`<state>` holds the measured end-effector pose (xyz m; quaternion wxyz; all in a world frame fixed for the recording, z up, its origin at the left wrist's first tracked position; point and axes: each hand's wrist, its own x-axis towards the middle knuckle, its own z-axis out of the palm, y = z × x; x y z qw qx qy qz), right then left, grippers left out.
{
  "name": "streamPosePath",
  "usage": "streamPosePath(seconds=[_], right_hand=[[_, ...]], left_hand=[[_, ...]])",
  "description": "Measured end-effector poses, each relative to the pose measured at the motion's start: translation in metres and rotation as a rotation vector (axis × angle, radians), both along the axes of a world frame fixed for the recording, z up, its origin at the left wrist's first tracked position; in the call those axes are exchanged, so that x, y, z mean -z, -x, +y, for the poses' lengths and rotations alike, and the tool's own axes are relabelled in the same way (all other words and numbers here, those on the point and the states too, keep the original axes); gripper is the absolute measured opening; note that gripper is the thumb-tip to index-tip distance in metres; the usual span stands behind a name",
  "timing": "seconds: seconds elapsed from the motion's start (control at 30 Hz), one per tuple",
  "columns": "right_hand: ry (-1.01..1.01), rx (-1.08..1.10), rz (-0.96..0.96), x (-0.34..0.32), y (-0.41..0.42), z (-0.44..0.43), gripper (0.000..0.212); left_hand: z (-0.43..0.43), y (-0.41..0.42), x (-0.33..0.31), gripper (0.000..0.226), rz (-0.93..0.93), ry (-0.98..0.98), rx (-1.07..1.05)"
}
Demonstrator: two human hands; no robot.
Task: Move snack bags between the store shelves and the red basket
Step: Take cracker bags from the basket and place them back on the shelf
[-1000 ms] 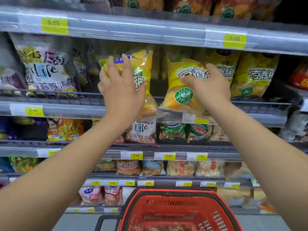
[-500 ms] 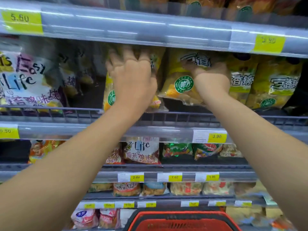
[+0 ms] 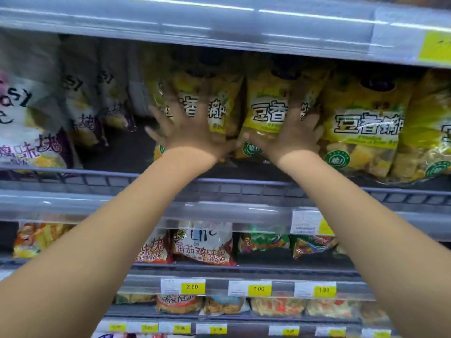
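Shop, snack aisle. Tiered metal shelves run full width, with clear strips on the front edges holding yellow price labels: 2.00, 1.00. Packaged snack bags stand in facing rows, the same product repeated side by side, behind a low wire front.

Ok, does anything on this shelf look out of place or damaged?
Nothing looks spilled or torn. One uneven spot: bare shelf shows between the white bags and the yellow bag under the left hand, while the yellow bags further right sit packed together.
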<state>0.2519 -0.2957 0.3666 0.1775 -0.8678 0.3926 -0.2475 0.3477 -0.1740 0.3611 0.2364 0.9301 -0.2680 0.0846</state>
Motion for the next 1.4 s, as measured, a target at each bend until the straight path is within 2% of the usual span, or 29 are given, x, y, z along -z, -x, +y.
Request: streamPosePath(seconds=[0.13, 0.23, 0.3, 0.5, 0.6, 0.73, 0.83, 1.13, 1.27, 1.33, 1.4], right_hand=[[-0.059, -0.116, 0.070, -0.004, 0.009, -0.011, 0.121], [-0.043, -0.179, 0.050, -0.003, 0.012, -0.017, 0.119], [-0.043, -0.212, 0.010, 0.000, 0.012, -0.019, 0.119], [0.011, -0.253, -0.117, 0.003, 0.015, -0.021, 0.124], [0.021, -0.275, -0.171, 0.003, 0.016, -0.020, 0.123], [-0.002, -0.265, -0.193, 0.006, 0.011, -0.027, 0.122], [-0.038, -0.276, -0.151, 0.007, 0.006, -0.034, 0.125], [-0.096, -0.272, -0.100, 0.009, 0.003, -0.035, 0.130], [-0.047, -0.150, 0.043, -0.002, 0.016, -0.024, 0.126], [0.021, -0.094, 0.008, -0.005, 0.029, -0.012, 0.116], [0.170, -0.091, -0.121, 0.006, 0.049, 0.006, 0.098]], left_hand=[[0.013, -0.007, -0.001, 0.139, 0.143, 0.057, 0.009], [0.019, -0.011, -0.011, 0.142, 0.156, -0.016, 0.011], [0.018, -0.011, -0.010, 0.142, 0.162, 0.013, -0.010], [0.013, -0.008, -0.009, 0.139, 0.109, 0.402, -0.054], [0.005, -0.006, -0.010, 0.142, 0.056, 0.471, -0.060], [-0.006, -0.009, -0.002, 0.143, 0.106, 0.332, -0.046], [-0.008, -0.012, 0.002, 0.141, 0.052, 0.181, -0.127], [-0.008, -0.016, 0.004, 0.140, 0.070, 0.165, -0.130], [0.003, 0.000, -0.004, 0.138, 0.110, 0.095, -0.177], [0.013, 0.016, -0.009, 0.128, 0.007, 0.085, -0.164], [0.027, 0.038, -0.002, 0.110, -0.197, 0.124, -0.114]])
